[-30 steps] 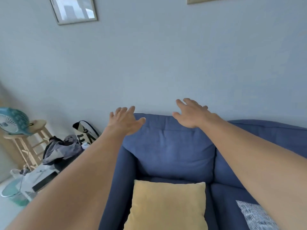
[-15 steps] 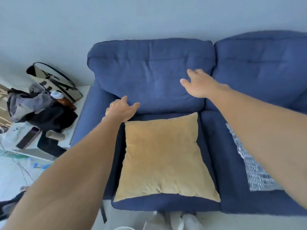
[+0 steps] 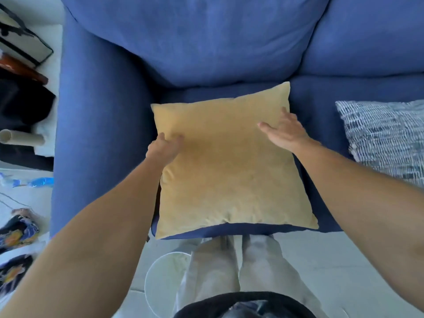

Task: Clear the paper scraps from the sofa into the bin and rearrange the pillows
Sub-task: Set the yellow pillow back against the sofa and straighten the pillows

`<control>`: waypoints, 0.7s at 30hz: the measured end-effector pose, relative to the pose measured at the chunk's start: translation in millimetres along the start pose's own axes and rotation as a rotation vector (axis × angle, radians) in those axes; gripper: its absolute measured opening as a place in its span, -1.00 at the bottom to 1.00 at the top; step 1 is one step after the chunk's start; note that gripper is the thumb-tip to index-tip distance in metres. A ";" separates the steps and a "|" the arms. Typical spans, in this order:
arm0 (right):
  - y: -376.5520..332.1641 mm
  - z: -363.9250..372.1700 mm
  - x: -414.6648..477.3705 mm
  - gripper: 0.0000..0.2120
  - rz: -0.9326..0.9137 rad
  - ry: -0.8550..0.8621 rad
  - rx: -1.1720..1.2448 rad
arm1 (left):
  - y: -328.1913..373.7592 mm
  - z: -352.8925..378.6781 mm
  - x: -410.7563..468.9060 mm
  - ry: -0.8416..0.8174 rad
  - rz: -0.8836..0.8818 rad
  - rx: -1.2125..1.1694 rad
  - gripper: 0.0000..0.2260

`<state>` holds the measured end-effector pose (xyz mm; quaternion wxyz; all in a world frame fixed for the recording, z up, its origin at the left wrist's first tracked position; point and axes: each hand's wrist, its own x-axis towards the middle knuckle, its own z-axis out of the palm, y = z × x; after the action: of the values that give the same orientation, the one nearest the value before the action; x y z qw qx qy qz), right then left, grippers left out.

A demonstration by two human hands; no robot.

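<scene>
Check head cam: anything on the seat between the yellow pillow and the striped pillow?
Nothing. In the head view, only bare blue sofa seat separates the yellow pillow from the striped pillow; no paper scraps show there.

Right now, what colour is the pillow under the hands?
Plain mustard yellow pillow, clearest in the head view.

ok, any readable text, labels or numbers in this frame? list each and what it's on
None readable.
Black-and-white bag at the upper left: dark marks, cut off and too blurred to read.
Colourful cloth on the floor: a pattern, no legible words.
Yellow pillow, patterned pillow, sofa: no text.
</scene>
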<state>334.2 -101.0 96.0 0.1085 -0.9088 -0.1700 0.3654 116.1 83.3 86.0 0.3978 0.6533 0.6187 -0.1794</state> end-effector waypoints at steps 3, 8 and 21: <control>10.5 28.3 24.8 0.11 0.193 -0.016 0.234 | -9.3 13.3 27.2 0.014 -0.156 -0.204 -0.18; 26.1 69.2 61.1 0.17 0.344 -0.054 0.478 | -5.5 36.5 68.8 0.014 -0.304 -0.492 0.03; 51.0 117.9 100.0 -0.36 0.212 0.189 0.674 | -15.5 105.5 112.7 0.272 -0.184 -0.596 -0.32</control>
<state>330.8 -100.4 -66.7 0.3788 -0.8642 0.0658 0.3246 147.7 78.7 -65.8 0.4672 0.4677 0.7477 0.0627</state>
